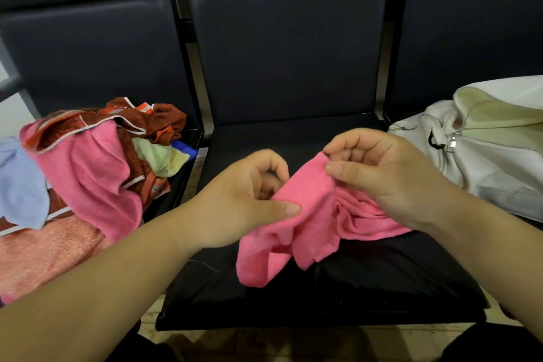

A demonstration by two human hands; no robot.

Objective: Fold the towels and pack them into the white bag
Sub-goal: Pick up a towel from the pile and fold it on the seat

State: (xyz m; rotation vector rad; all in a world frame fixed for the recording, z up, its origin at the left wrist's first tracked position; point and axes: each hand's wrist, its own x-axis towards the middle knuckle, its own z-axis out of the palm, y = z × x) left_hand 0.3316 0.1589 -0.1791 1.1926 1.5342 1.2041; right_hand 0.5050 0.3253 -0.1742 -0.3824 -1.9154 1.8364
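Pink towel (305, 215) bunched between both hands, left (244, 200) and right (382, 173) pinching its edge.

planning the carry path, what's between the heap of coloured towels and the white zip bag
Head view: the dark padded middle seat, and over it a crumpled pink towel pinched by the left hand and right hand.

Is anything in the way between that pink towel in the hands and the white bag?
Nothing visible. Only bare dark seat lies between the pink towel and the bag on the right; a yellow towel already sits in the bag's opening.
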